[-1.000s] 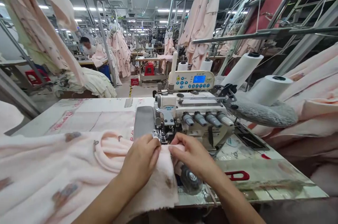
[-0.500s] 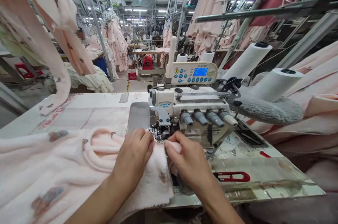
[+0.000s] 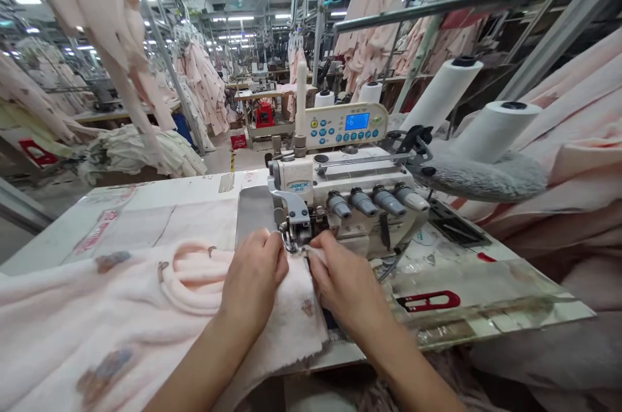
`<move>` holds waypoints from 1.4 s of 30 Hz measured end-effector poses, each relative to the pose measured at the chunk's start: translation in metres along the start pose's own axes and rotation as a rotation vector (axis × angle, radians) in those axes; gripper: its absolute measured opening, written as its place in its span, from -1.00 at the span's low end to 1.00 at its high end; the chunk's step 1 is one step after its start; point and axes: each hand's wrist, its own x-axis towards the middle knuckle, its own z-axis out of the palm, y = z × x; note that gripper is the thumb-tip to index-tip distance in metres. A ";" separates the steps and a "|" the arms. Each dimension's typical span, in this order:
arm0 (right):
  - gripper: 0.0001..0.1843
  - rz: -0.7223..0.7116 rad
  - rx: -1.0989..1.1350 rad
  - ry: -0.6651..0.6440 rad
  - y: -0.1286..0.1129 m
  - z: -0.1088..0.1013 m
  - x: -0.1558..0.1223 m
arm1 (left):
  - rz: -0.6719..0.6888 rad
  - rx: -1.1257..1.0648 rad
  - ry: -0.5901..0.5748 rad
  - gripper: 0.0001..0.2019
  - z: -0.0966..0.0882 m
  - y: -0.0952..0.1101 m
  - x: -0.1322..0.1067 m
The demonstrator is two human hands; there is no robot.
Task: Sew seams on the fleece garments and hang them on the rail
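A pale pink fleece garment (image 3: 111,321) with small printed patches lies across the table's near left. Its edge reaches the presser foot (image 3: 291,240) of a white overlock sewing machine (image 3: 350,198). My left hand (image 3: 255,279) presses on the fabric just left of the foot, fingers curled together over the cloth. Right of the foot, my right hand (image 3: 343,282) pinches the fabric's edge at the needle. Both hands nearly touch each other in front of the foot.
Two white thread rolls (image 3: 490,130) and a grey fuzzy piece (image 3: 486,179) stand right of the machine, beside stacked pink fabric (image 3: 573,159). A red thread snipper (image 3: 430,300) lies on the table at right. Pink garments hang overhead; other workstations fill the hall behind.
Both hands have crept forward with the fabric edge toward the presser foot. The head camera has shifted, so the machine sits a little further left and higher.
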 end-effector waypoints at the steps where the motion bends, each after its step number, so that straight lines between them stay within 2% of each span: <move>1: -0.86 -0.017 -0.049 0.019 -0.001 0.001 -0.002 | 0.005 0.002 0.011 -0.88 0.001 -0.001 0.001; 2: -0.84 -0.047 -0.088 0.069 -0.001 0.003 -0.006 | 0.011 0.000 0.017 -0.88 0.002 -0.003 0.001; 4: -0.83 -0.122 -0.117 0.281 0.001 0.006 -0.018 | 0.028 -0.022 0.018 -0.88 0.001 -0.005 0.001; 6: -0.81 -0.169 -0.045 0.538 0.003 0.012 -0.034 | 0.040 -0.050 0.008 -0.87 -0.002 -0.006 -0.001; 7: -0.82 -0.156 0.035 0.585 0.005 0.016 -0.041 | 0.044 -0.057 0.001 -0.86 -0.004 -0.006 -0.002; 8: -0.84 -0.119 0.134 0.552 0.005 0.021 -0.048 | 0.045 -0.056 0.000 -0.85 -0.006 -0.006 -0.004; 9: -0.86 -0.063 0.248 0.451 0.006 0.027 -0.053 | 0.042 -0.046 0.003 -0.84 -0.008 -0.005 -0.007; 11: -0.76 0.076 0.501 0.160 0.004 0.037 -0.058 | 0.021 -0.004 0.018 -0.82 -0.012 -0.003 -0.010; 13: -0.65 0.210 0.812 -0.039 -0.001 0.043 -0.057 | -0.023 0.039 0.010 -0.83 -0.016 -0.002 -0.011; 16: -0.58 0.337 1.321 -0.140 -0.010 0.045 -0.055 | -0.068 0.013 -0.075 -0.84 -0.019 -0.001 -0.009; 18: -0.58 0.359 1.481 -0.154 -0.013 0.045 -0.058 | -0.076 -0.039 -0.112 -0.85 -0.020 -0.001 -0.007; 20: -0.55 0.361 1.428 -0.131 -0.013 0.044 -0.064 | -0.084 -0.074 -0.111 -0.85 -0.019 -0.002 -0.005; 22: -0.49 0.342 1.225 -0.061 -0.011 0.042 -0.068 | -0.088 -0.095 -0.094 -0.86 -0.018 -0.004 -0.004; 24: -0.48 0.258 0.954 0.012 -0.007 0.037 -0.069 | -0.084 -0.108 -0.088 -0.86 -0.017 -0.005 -0.003; 26: -0.52 0.120 0.694 0.015 -0.004 0.030 -0.065 | -0.066 -0.101 -0.080 -0.86 -0.017 -0.004 -0.004; 27: -0.53 0.058 0.585 -0.008 -0.002 0.026 -0.063 | -0.049 -0.078 -0.045 -0.87 -0.016 -0.003 -0.006; 30: -0.50 -0.038 0.390 -0.051 0.002 0.020 -0.058 | 0.098 0.028 0.189 -0.89 -0.012 0.004 -0.019; 32: -0.49 -0.070 0.350 -0.021 0.004 0.021 -0.058 | 0.245 0.051 0.295 -0.80 -0.008 0.010 -0.032; 34: -0.49 -0.107 0.352 0.025 0.006 0.025 -0.060 | 0.330 0.048 0.298 -0.73 -0.003 0.016 -0.042; 37: -0.51 -0.145 0.394 0.092 0.008 0.032 -0.064 | 0.306 0.076 0.279 -0.68 0.002 0.020 -0.046; 42: -0.52 -0.115 0.474 0.162 0.009 0.038 -0.064 | 0.266 0.063 0.162 -0.61 -0.001 0.020 -0.038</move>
